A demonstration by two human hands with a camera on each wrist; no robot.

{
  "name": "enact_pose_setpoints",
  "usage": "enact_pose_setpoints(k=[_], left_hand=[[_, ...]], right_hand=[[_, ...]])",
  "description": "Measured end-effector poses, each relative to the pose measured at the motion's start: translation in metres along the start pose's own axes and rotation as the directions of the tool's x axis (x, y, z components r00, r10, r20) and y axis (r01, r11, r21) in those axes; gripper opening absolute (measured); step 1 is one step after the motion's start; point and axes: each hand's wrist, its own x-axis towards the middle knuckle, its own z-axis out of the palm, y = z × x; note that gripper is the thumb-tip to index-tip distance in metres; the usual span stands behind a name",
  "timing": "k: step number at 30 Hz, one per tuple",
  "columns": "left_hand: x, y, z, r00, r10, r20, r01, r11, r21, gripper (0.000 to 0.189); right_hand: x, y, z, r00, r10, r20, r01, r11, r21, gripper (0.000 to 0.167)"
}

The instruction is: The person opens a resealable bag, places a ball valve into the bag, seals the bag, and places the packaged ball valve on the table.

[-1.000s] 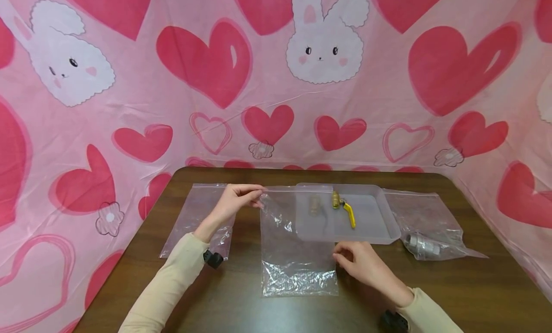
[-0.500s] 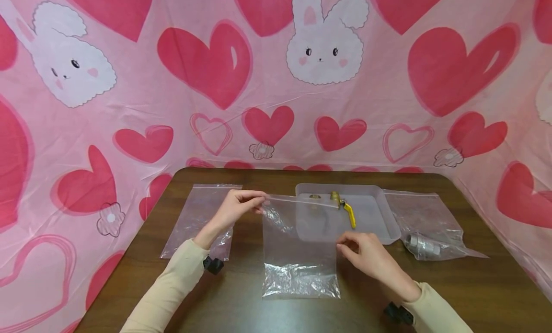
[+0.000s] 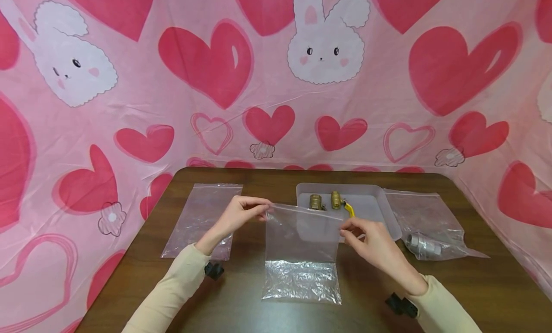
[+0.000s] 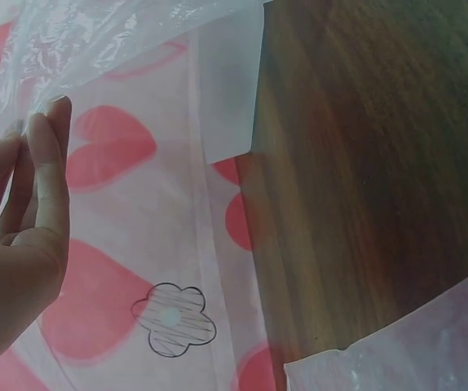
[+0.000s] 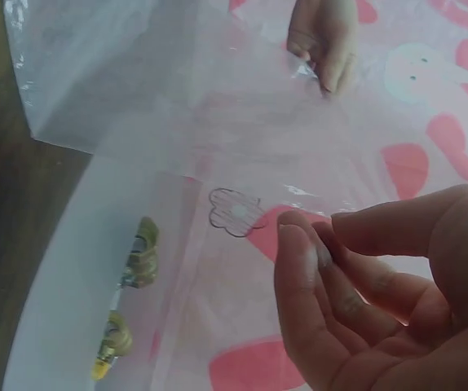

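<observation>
Over brown wood (image 3: 241,316), a clear bag (image 3: 302,251) runs lengthwise nearward, left grip (image 3: 242,216) pinching it, right grip (image 3: 374,246) unclear

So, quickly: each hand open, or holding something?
Left hand: pinching a top corner of the clear bag.
Right hand: curled near its other top corner; whether it's gripping can't be told.

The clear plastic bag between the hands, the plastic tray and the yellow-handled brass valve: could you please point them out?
Clear plastic bag (image 3: 302,252), head view: smooth middle, above the crinkled part.
Plastic tray (image 3: 371,208), head view: bare floor, right side.
Yellow-handled brass valve (image 3: 335,200), head view: brass body.
</observation>
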Motion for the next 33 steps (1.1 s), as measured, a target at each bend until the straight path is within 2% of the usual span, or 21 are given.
enact_pose_setpoints(k=[3, 9, 17, 24, 33], left_hand=[[-0.001, -0.001, 0.001, 1.000, 0.016, 0.002, -0.016, 1.000, 0.012, 0.026], [-0.005, 0.000, 0.003, 0.999, 0.047, 0.005, -0.047, 0.994, 0.102, 0.020], [-0.008, 0.009, 0.009, 0.994, 0.091, 0.052, -0.099, 0.979, 0.178, 0.010], [-0.009, 0.015, 0.019, 0.983, 0.172, 0.067, -0.184, 0.943, 0.277, 0.011], [-0.011, 0.017, 0.024, 0.968, 0.241, 0.064, -0.249, 0.913, 0.323, 0.006]], right_hand=[[0.003, -0.002, -0.001, 1.000, -0.003, -0.025, 0.003, 1.000, 0.014, 0.010], [0.006, -0.008, -0.003, 1.000, -0.002, -0.030, 0.003, 1.000, 0.021, 0.009], [0.005, -0.010, -0.004, 0.998, -0.042, -0.046, 0.042, 0.999, 0.001, 0.011], [0.005, -0.012, -0.005, 0.995, -0.087, -0.055, 0.085, 0.995, -0.048, 0.012], [0.008, -0.018, -0.007, 0.982, -0.167, -0.089, 0.160, 0.984, -0.078, 0.018]])
